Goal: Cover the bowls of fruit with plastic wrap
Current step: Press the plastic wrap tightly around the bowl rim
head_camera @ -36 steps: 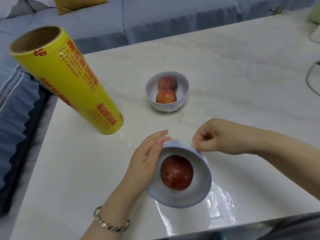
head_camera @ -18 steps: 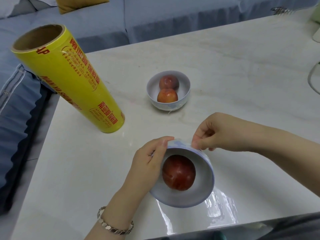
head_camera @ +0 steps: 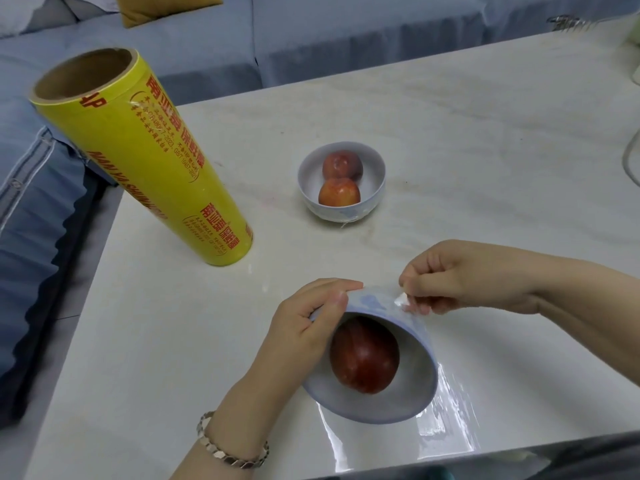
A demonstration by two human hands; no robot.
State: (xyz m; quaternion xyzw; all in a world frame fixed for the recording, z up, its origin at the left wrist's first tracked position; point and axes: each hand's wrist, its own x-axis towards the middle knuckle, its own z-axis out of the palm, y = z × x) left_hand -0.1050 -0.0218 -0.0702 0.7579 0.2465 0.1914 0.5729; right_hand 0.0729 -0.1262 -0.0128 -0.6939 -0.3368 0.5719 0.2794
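Observation:
A white near bowl (head_camera: 398, 400) with one dark red fruit (head_camera: 363, 355) is tipped toward me at the table's front edge. My left hand (head_camera: 301, 327) grips its left rim and side. My right hand (head_camera: 460, 275) pinches clear plastic wrap (head_camera: 450, 420) against the bowl's far outer side; the film trails shiny over the table to the bowl's right and front. A second far bowl (head_camera: 374, 199) with two red-orange fruits (head_camera: 339, 192) stands upright mid-table, film over it. The yellow plastic wrap roll (head_camera: 145, 161) stands upright at the left.
The white marble table (head_camera: 485, 150) ends close to me and at the left, beside a blue sofa (head_camera: 34, 202). A thin cable (head_camera: 628, 161) curves at the right edge. A metal object (head_camera: 564, 22) lies at the far right corner.
My right hand has shifted a little along the near bowl's far side, still pinching the film. My left hand keeps its grip and the bowl stays tipped toward me.

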